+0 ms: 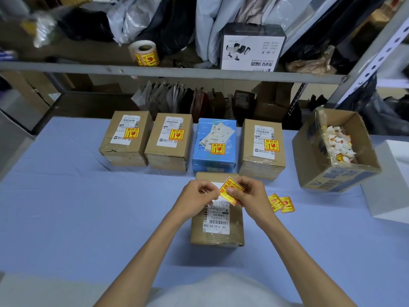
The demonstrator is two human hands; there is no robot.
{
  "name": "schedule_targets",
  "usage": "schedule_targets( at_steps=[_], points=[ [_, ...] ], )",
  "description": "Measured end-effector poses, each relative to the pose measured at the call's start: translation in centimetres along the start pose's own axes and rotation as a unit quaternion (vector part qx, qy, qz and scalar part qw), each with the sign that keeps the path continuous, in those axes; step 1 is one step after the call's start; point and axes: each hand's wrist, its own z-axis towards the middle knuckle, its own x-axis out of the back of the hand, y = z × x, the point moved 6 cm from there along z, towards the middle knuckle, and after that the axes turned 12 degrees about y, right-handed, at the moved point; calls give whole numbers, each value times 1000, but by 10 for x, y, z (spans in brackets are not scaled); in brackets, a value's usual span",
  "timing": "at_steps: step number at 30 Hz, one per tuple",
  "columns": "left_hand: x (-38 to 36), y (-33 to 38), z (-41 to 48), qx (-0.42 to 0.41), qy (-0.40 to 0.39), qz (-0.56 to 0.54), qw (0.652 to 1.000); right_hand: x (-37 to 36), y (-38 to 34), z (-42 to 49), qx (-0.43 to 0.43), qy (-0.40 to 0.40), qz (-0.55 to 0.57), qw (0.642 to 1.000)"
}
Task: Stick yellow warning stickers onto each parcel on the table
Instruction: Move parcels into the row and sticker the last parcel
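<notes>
The yellow sticker hangs over the far end of the bare parcel, tilted corner-up like a diamond. The right hand pinches it; the left hand pinches what looks like its white backing. The parcel lies directly below the 2 hands, long axis running away from the person.

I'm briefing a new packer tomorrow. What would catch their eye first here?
The left hand and right hand pinch a yellow sticker over the near parcel at the centre of the table. Behind stands a row of four stickered parcels, with a blue one among them. At right, an open box holds crumpled scraps.
</notes>
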Motion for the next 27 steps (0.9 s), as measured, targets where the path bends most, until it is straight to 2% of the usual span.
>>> schedule_targets(
  at_steps=[7, 15, 27],
  points=[
    [-2, 1, 1, 12, -23, 4, 1000, 1, -3, 1, -3, -5, 5, 1000],
    [-3, 5, 1, 26, -54, -39, 997, 1, -3, 3, -31, 5, 18, 999],
    [-3, 4, 5, 29, -38, -45, 998, 3, -4, 5, -21, 35, 1, 999]
  ],
)
